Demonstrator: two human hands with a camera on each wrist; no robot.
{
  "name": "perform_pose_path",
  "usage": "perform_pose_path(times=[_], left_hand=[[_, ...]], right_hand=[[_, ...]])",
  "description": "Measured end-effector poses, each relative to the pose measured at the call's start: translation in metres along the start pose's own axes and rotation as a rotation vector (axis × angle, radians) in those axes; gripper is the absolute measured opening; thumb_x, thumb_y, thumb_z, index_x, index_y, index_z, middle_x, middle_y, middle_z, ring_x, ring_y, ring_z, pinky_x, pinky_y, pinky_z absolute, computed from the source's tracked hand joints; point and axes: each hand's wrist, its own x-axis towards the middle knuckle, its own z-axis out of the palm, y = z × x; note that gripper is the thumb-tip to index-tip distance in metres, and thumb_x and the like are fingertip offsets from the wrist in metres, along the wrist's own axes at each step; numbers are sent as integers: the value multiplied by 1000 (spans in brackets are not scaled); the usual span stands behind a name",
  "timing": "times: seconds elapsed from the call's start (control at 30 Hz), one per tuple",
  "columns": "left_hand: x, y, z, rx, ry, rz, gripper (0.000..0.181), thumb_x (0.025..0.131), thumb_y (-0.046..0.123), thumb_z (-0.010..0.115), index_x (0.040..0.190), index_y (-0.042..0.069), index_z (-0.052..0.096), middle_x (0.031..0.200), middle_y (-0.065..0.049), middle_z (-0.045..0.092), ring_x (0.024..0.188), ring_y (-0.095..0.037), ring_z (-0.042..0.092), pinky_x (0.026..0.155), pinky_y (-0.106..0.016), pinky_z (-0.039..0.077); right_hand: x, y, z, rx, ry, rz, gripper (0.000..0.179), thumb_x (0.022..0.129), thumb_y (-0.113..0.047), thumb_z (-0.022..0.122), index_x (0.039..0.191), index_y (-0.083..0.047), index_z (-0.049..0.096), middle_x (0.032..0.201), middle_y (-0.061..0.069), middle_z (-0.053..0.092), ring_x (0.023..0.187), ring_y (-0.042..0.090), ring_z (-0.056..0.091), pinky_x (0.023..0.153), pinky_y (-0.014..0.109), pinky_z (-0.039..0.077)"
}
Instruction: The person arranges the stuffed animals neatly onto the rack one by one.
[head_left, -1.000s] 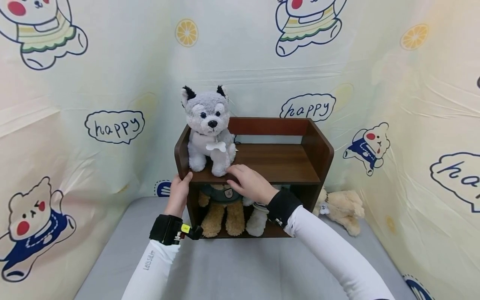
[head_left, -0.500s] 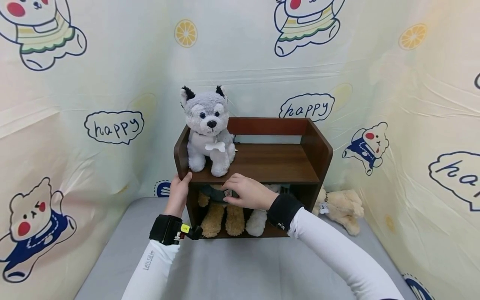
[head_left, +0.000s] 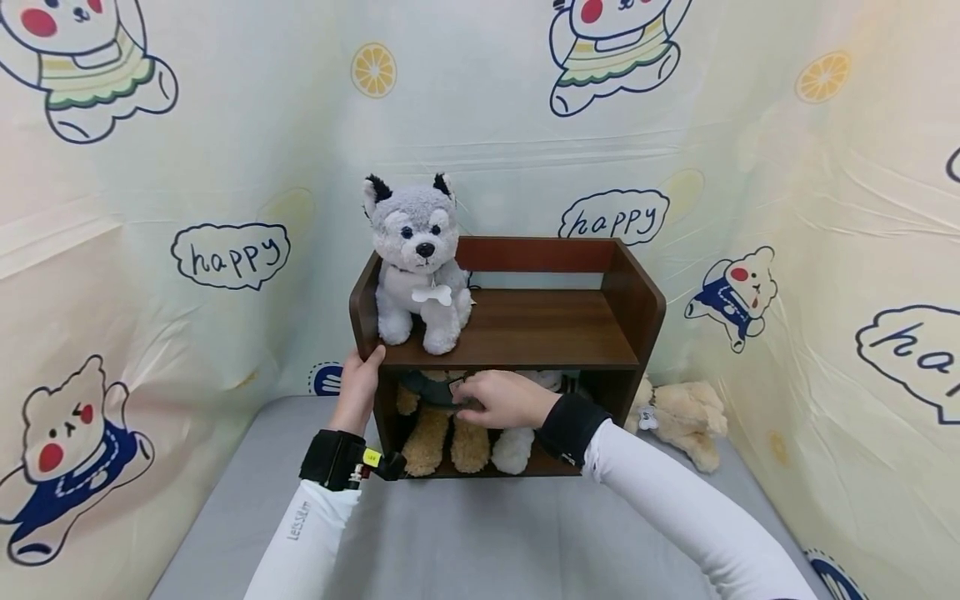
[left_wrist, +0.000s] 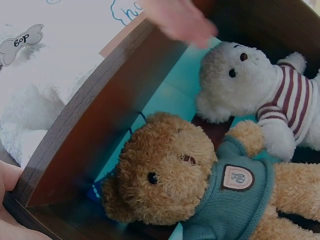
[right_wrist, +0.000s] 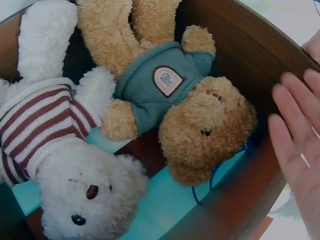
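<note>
A brown wooden shelf (head_left: 555,327) with two levels stands on a grey surface. My left hand (head_left: 357,392) grips its left side panel, thumb at the front edge. My right hand (head_left: 506,398) is before the lower level, just below the upper board; its fingers look extended in the right wrist view, holding nothing. Behind it sit a brown teddy bear (right_wrist: 205,130) in a green sweater and a white teddy bear (right_wrist: 90,185) in a striped shirt. In the head view the right hand partly hides both bears. A grey husky plush (head_left: 420,267) sits on the upper level's left end.
A beige plush toy (head_left: 686,417) lies on the grey surface (head_left: 480,542), right of the shelf. Printed cloth (head_left: 480,125) hangs behind and at both sides. The shelf's upper back rail (head_left: 536,254) and side panels stand above the upper board.
My right hand has moved down from the upper board's front edge, near the husky's paw, to before the lower level. The left hand and the toys have not visibly moved.
</note>
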Motion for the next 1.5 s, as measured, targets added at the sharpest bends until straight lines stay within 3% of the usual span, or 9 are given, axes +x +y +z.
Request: perform_pose_path(times=[0.13, 0.23, 0.6, 0.83, 1.1, 1.5], left_hand=[[1, 0, 0, -4, 1, 5, 50, 99, 22, 35, 143, 2, 21, 148, -15, 20, 136, -28, 13, 110, -46, 10], [1, 0, 0, -1, 1, 1, 50, 99, 23, 35, 143, 2, 21, 148, -15, 20, 136, -28, 13, 110, -47, 10], [1, -1, 2, 15, 16, 1, 50, 99, 23, 36, 141, 1, 23, 148, -16, 21, 136, -30, 14, 109, -48, 10], [-1, -1, 2, 10, 9, -6, 51, 99, 24, 35, 142, 1, 21, 148, -17, 19, 136, -31, 14, 109, -50, 10], [1, -1, 0, 3, 24, -2, 51, 99, 23, 36, 142, 1, 21, 148, -16, 21, 136, -29, 15, 109, -48, 10], [0, -2, 0, 5, 12, 10, 50, 99, 23, 35, 142, 1, 22, 147, -17, 21, 136, -30, 15, 109, -49, 9]], right_hand=[[-2, 4, 5, 58, -98, 49, 22, 90, -24, 55, 106, -11, 66, 94, -2, 66, 79, 3, 59, 70, 17, 47], [-6, 7, 10, 63, -125, 66, 21, 90, -24, 56, 105, -12, 66, 93, -3, 66, 78, 2, 59, 69, 17, 47], [-28, 21, 26, 31, -141, 106, 18, 87, -24, 60, 98, -12, 67, 76, -6, 63, 62, 0, 54, 59, 17, 45], [-47, 33, 39, 9, -182, 182, 20, 86, -23, 59, 100, -12, 68, 87, -5, 65, 74, 3, 58, 67, 20, 47], [-70, 44, 49, 2, -211, 233, 19, 84, -24, 62, 97, -13, 68, 81, -5, 65, 66, 2, 55, 64, 21, 48], [-99, 57, 60, 19, -229, 298, 16, 80, -22, 67, 90, -10, 69, 76, -5, 62, 66, 3, 53, 64, 22, 48]])
